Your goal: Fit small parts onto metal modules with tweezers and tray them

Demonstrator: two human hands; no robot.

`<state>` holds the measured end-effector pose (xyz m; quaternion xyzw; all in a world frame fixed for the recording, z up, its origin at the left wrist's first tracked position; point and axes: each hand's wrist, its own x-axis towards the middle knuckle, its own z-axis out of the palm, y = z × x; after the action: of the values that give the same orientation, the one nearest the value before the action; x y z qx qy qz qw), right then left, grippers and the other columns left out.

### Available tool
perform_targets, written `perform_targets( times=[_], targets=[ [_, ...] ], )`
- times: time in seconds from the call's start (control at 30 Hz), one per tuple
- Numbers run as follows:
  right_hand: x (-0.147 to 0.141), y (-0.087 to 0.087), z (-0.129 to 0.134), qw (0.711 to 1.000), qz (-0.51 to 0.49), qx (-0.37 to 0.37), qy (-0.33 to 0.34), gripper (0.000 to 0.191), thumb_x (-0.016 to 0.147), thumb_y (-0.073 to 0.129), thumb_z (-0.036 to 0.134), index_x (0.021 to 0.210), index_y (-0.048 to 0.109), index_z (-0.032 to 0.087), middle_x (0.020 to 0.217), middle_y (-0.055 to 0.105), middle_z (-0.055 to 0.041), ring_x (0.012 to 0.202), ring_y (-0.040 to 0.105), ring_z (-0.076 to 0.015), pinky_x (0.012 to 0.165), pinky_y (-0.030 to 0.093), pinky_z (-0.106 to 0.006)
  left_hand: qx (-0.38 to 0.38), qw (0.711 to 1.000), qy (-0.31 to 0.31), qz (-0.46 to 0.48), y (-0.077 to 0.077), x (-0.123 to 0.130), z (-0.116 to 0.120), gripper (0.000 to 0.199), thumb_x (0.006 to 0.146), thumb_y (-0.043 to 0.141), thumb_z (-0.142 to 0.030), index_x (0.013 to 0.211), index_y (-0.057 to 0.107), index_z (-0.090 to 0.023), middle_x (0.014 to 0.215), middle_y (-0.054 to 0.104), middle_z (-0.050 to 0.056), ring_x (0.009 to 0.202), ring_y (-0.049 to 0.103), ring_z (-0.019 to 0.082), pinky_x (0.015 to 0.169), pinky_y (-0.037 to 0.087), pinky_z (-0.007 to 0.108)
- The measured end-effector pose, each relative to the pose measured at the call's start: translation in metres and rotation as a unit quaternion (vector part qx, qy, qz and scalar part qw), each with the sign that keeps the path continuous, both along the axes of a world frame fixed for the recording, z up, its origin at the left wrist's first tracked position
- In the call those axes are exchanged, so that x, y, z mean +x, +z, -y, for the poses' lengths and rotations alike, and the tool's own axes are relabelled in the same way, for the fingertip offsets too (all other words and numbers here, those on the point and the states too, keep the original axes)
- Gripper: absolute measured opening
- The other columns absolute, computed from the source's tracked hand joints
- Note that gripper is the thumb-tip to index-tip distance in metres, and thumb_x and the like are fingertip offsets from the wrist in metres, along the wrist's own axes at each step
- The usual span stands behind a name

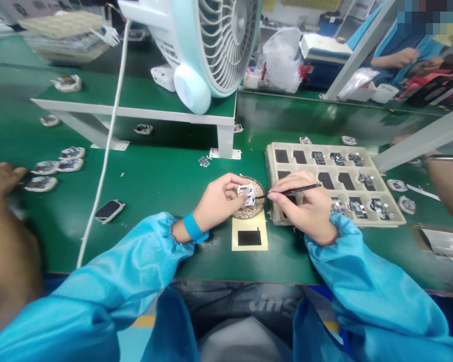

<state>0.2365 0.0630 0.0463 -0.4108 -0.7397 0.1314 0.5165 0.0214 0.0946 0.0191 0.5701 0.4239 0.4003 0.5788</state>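
Observation:
Pinched in my left hand [222, 198] is a small white plastic housing [246, 195], held over a round speckled disc [259, 187]. My right hand [305, 203] grips dark tweezers [300, 189], their tip touching the right side of the housing. Below the disc, a yellow sheet [249, 245] bears a black rectangular piece [249, 238]. Right of the disc is a beige compartment tray [394, 213] with black rectangles and small circuit boards, partly covered by my right hand.
A fan [191, 50] stands on a raised green shelf [136, 98]. A white cable [107, 141] crosses the left side. White housings [41, 183] and a black-faced piece [110, 211] lie left. Other people's arms [7, 241] reach in at both sides.

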Motion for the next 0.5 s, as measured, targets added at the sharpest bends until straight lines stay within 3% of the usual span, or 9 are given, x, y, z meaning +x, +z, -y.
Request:
perform_targets(
  times=[0.13,0.23,0.37,0.5],
  targets=[
    [0.007,0.004,-0.005,0.991,-0.063,-0.081,0.085,0.006,0.086,0.079,0.024,0.086,0.073,0.024,0.088,0.077,-0.0045,0.087,0.073,-0.0219,0.083,0.06,-0.042,-0.043,0.997,-0.002,0.058,0.004,-0.003,-0.004,0.036,0.07,0.084,-0.021,0.099,0.065,-0.014,0.096,0.078,0.01,0.072,0.073,0.017,0.067,0.059,0.028],
    [0.013,0.009,-0.008,0.977,-0.104,-0.137,0.126,0.008,0.085,0.08,0.026,0.086,0.073,0.022,0.089,0.078,-0.0047,0.086,0.075,-0.0213,0.083,0.063,-0.041,-0.067,0.994,-0.02,0.083,0.007,-0.006,-0.008,0.038,0.072,0.086,-0.024,0.101,0.065,-0.013,0.091,0.078,0.009,0.071,0.073,0.017,0.067,0.06,0.029],
    [0.011,0.009,-0.006,0.974,-0.171,-0.118,0.093,0.012,0.081,0.084,0.025,0.085,0.073,0.023,0.085,0.078,-0.0032,0.084,0.076,-0.0215,0.081,0.064,-0.041,-0.071,0.993,-0.047,0.086,0.009,-0.006,-0.007,0.039,0.071,0.088,-0.022,0.103,0.067,-0.014,0.093,0.079,0.008,0.078,0.075,0.018,0.073,0.061,0.029],
    [0.001,0.003,-0.001,0.989,-0.135,-0.045,0.037,0.012,0.079,0.085,0.021,0.087,0.076,0.024,0.088,0.08,-0.0041,0.086,0.075,-0.023,0.082,0.062,-0.044,-0.083,0.987,-0.083,0.105,0.009,-0.004,-0.001,0.043,0.07,0.09,-0.021,0.105,0.067,-0.014,0.106,0.078,0.011,0.091,0.076,0.02,0.081,0.062,0.031]
  ],
)
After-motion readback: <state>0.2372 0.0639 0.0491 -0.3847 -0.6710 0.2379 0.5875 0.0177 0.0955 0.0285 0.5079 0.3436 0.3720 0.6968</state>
